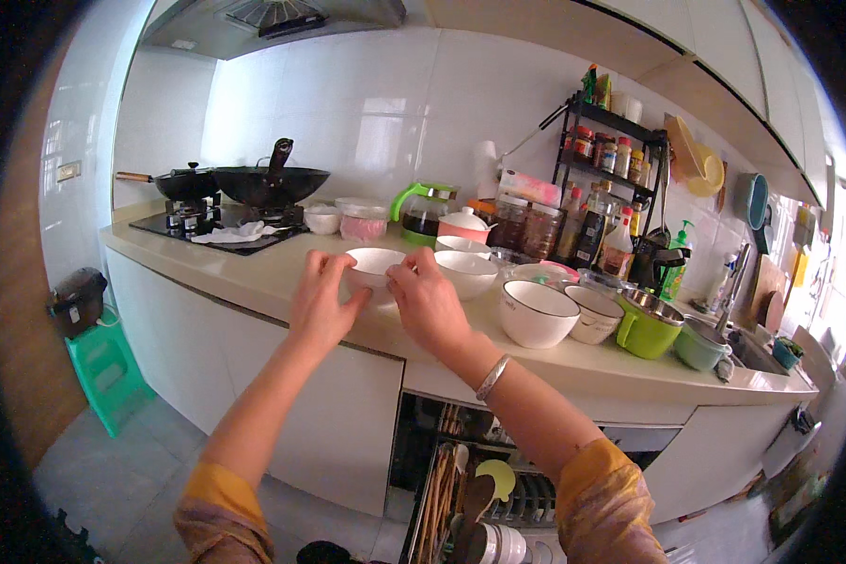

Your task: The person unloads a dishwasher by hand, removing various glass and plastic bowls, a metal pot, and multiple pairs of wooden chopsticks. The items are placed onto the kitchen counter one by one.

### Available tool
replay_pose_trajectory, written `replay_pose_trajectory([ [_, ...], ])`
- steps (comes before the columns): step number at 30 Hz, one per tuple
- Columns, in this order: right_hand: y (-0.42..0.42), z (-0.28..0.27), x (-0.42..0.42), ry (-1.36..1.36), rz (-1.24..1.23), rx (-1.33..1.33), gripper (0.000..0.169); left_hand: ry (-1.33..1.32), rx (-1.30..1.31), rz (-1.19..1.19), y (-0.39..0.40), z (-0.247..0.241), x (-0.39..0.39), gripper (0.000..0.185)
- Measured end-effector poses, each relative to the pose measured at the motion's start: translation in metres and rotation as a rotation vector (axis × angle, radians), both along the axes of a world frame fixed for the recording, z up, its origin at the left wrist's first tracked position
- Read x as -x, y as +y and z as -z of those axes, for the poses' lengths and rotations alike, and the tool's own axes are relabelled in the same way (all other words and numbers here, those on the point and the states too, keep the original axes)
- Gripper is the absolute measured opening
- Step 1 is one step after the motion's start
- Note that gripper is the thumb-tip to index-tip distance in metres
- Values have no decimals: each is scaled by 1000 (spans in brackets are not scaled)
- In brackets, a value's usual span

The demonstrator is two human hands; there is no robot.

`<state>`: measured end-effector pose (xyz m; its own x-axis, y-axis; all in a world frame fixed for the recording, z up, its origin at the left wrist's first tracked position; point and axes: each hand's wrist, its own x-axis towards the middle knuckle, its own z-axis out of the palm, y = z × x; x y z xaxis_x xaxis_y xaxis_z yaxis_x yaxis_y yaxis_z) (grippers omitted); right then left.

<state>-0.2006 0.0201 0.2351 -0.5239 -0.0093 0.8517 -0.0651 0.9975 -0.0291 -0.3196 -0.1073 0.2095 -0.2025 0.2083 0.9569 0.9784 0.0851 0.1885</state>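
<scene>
A small white bowl (375, 262) is between my two hands at the front of the countertop. My left hand (322, 299) grips its left rim between thumb and fingers. On the opposite side, my right hand (426, 296) pinches the rim. Whether the bowl's base touches the counter is hidden. Just right of it stand another white bowl (467, 273) and, behind that, one more white bowl (458, 245). Farther right are a larger white bowl with a dark rim (539, 321), a cream bowl with lettering (593, 321) and a green mug with a steel lining (647, 330).
Below my right forearm, a drawer (430, 504) stands pulled out with chopsticks (443, 486) and stacked dishes (502, 544). A wok (254, 187) sits on the gas hob at left. Jars (539, 229) and a black spice rack (610, 116) line the wall. The sink (758, 356) is far right.
</scene>
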Motion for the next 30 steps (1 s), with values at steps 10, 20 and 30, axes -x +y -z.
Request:
replay_pose_trajectory([
  [10,24,-5,48,-239,408,61,52,-166,448,-54,62,-17,35,31],
  [20,-18,31,-73,3,-22,-352,32,-99,73,-8,54,0,34,27],
  [30,27,184,-251,-570,30,370,11,83,133,427,8,83,-188,19],
])
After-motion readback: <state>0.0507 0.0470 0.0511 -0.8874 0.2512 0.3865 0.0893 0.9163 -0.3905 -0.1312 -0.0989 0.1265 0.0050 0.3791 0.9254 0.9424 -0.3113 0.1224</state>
